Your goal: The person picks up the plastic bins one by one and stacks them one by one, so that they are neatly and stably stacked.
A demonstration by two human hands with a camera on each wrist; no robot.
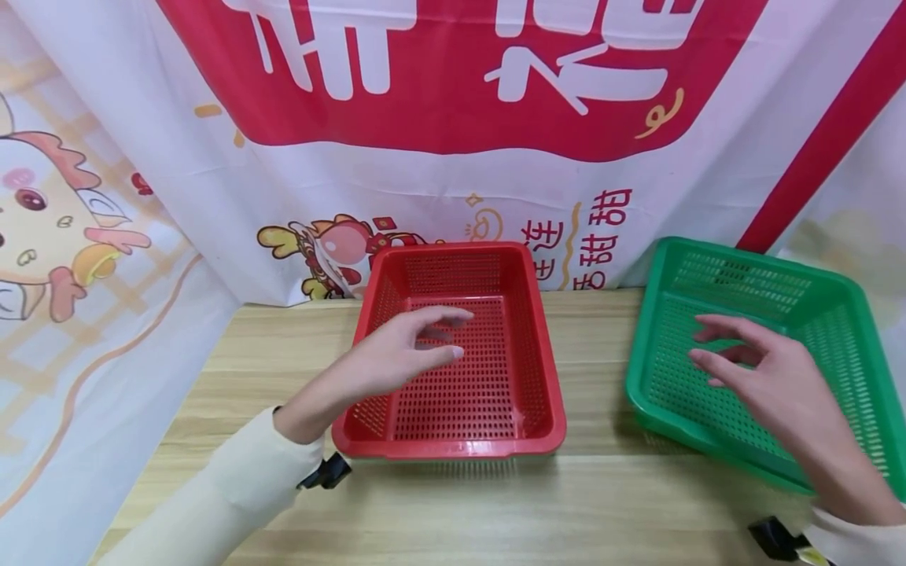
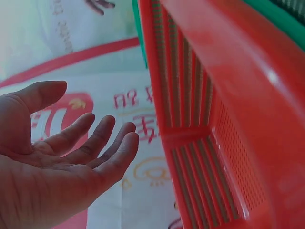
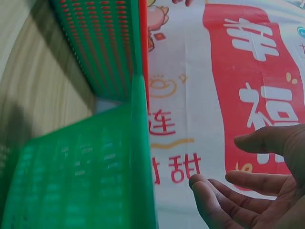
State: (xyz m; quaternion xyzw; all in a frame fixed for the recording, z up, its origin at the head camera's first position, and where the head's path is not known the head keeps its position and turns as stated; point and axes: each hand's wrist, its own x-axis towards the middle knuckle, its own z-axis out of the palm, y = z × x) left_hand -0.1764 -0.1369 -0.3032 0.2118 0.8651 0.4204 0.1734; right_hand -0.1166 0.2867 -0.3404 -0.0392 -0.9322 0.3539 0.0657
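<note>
A red plastic basket (image 1: 453, 449) with slotted walls stands in the middle of the table, and nothing lies in it. My left hand (image 1: 399, 350) hovers over its left side, fingers relaxed and parted from the thumb. In the left wrist view that hand (image 2: 71, 148) is beside the basket's rim, holding nothing. At the right stands a green plastic basket (image 1: 640, 377), turned at an angle, also with nothing inside. Over it hangs my right hand (image 1: 771, 369), fingers loosely bent. The right wrist view shows the hand (image 3: 252, 181) above the green rim with a bare palm.
The baskets rest on a light wood-grain table (image 1: 418, 511). Behind them hangs a white cloth (image 1: 425, 189) with red printing. A patterned cloth (image 1: 85, 354) hangs along the left side. A gap of table separates the two baskets.
</note>
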